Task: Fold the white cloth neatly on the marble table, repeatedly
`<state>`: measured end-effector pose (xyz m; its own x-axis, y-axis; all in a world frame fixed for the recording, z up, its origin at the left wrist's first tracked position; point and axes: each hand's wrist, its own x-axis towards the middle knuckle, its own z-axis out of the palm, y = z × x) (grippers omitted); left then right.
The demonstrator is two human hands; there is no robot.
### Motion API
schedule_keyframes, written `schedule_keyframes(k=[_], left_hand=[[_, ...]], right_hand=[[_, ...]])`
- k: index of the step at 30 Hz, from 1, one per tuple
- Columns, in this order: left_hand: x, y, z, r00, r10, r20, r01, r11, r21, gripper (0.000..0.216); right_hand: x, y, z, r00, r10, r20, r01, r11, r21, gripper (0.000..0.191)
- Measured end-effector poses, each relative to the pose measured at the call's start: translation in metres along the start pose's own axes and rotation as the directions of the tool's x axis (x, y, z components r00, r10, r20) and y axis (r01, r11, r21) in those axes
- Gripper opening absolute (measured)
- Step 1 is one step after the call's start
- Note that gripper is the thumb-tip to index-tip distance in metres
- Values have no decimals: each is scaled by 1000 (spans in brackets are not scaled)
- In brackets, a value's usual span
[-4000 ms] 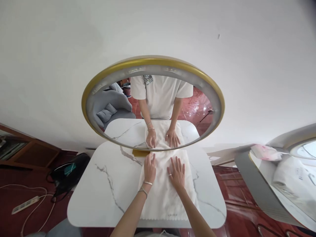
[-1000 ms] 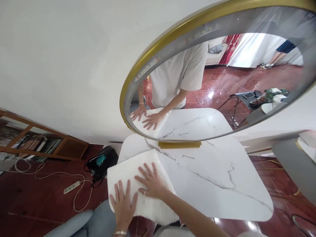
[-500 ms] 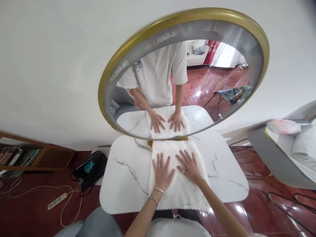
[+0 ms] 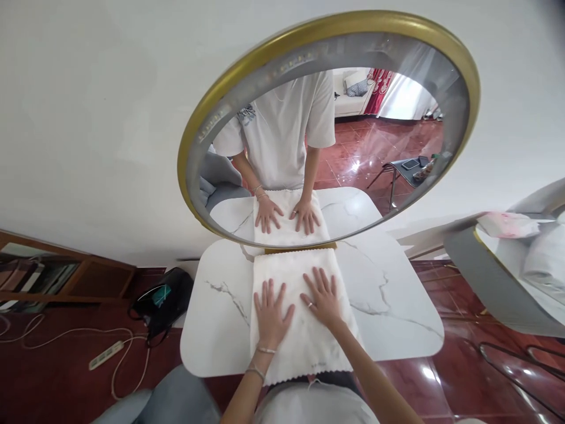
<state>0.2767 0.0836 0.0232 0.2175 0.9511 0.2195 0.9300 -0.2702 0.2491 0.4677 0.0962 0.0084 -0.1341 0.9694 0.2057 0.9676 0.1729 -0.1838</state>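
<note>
A white towel (image 4: 304, 347) with scalloped ends lies unfolded across the white marble-patterned tabletop (image 4: 212, 341). Its near end hangs slightly over the front edge. My left hand (image 4: 271, 318) rests palm down on the towel's left half, fingers spread, with bracelets at the wrist. On the right half my right hand (image 4: 322, 297) also lies flat, fingers apart, a ring on one finger. Neither hand grasps the cloth. The far end of the towel reaches the gold base (image 4: 304, 248) of the mirror.
A large oval mirror (image 4: 329, 159) in a gold frame (image 4: 188, 135) stands at the table's back, reflecting my torso and hands. On the left are a black bag (image 4: 176, 300), a power strip (image 4: 106, 355) and a wooden cabinet (image 4: 99, 281). A grey chair (image 4: 498, 282) stands at right.
Both hands and the towel have slid to the left across the tabletop. The towel's near end now hangs a little further toward me. The fingers have stayed spread.
</note>
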Motion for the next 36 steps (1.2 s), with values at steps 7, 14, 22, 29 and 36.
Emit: schedule_keyframes(k=[7,14,22,29,36], left_hand=[[-2,-50,-18,983,-180,-41,182,982,50,50],[52,-24,9,996,84,39,-84,996,-9,51],[52,56,27,970,227,82,-215,967,-135,56],[-37,33,-8,953,270,136,-259,962,-88,60],[-78,-39,-35,981,160,114,-170,981,90,58]], right_hand=[[21,-62,11,987,-161,27,156,976,151,55],[-38,-63,-15,955,-289,57,271,937,220,60],[-116,-10,-42,963,-227,144,219,973,70,70],[-94,6,-26,996,90,27,-91,995,32,73],[-47,-55,-6,995,-29,96,19,994,105,68]])
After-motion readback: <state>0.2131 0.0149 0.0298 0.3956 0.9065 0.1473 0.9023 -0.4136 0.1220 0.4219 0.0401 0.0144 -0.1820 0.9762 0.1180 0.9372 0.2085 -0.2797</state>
